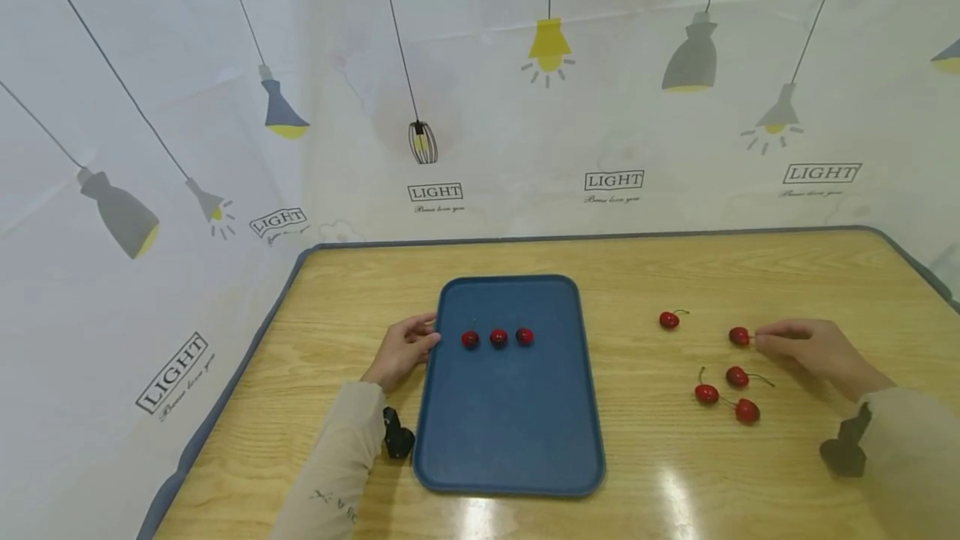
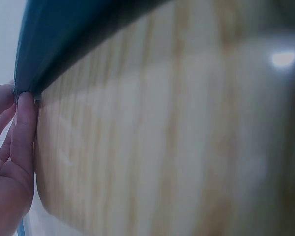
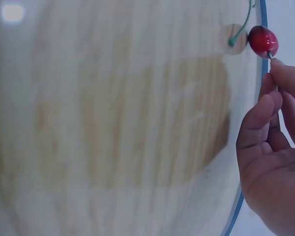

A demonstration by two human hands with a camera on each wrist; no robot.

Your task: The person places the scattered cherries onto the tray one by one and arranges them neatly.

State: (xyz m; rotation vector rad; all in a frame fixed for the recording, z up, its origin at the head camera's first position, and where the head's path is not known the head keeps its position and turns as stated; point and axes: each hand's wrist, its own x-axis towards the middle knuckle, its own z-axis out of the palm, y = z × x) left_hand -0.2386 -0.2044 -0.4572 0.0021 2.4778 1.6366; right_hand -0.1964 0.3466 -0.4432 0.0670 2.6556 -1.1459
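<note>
My left hand (image 1: 401,352) holds the left rim of a blue rectangular tray (image 1: 510,432), with the thumb at its edge; the left wrist view shows fingertips right at the tray's rim (image 2: 27,73). Three red cherries sit in a row across the tray's upper half, the middle cherry (image 1: 498,338) between the other two. On the right, my right hand (image 1: 817,348) pinches the stem of a cherry (image 1: 738,337) between thumb and fingertips. Close up in the right wrist view, this glossy red cherry (image 3: 263,42) hangs out past the fingertips.
Several loose cherries lie right of the tray: one cherry (image 1: 669,320) farther back, and a nearer group including a cherry (image 1: 737,377) with a long stem. The wooden table (image 1: 360,282) has a blue edge. Behind it hangs a white lamp-print cloth (image 1: 502,123).
</note>
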